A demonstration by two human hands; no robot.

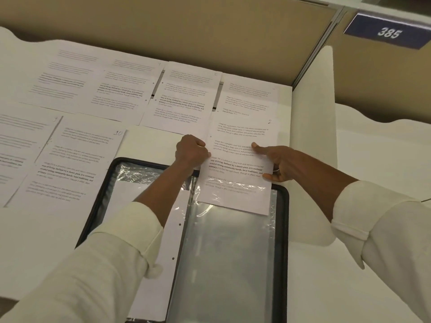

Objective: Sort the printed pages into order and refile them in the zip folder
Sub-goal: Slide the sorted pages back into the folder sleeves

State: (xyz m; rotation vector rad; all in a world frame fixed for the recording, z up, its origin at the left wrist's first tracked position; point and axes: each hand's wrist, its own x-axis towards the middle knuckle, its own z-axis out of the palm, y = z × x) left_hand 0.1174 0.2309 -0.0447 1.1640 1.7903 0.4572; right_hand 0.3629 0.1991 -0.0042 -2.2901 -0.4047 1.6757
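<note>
The sheet marked 2 (242,145) and the other printed pages (77,159) are thin matt white paper, while the sleeve (224,257) is clear glossy plastic, crinkled and catching the light. The zip folder (283,229) has a dull black rim, cloth or plastic I cannot tell. The desk (349,276) is smooth matt white, the partition (186,26) looks cloth-covered, and the cuffs (140,229) are soft cream cloth.

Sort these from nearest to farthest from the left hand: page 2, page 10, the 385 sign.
1. Page 2: held by the left hand, on its right.
2. Page 10: lying to its left.
3. 385 sign: far upper right.
</note>
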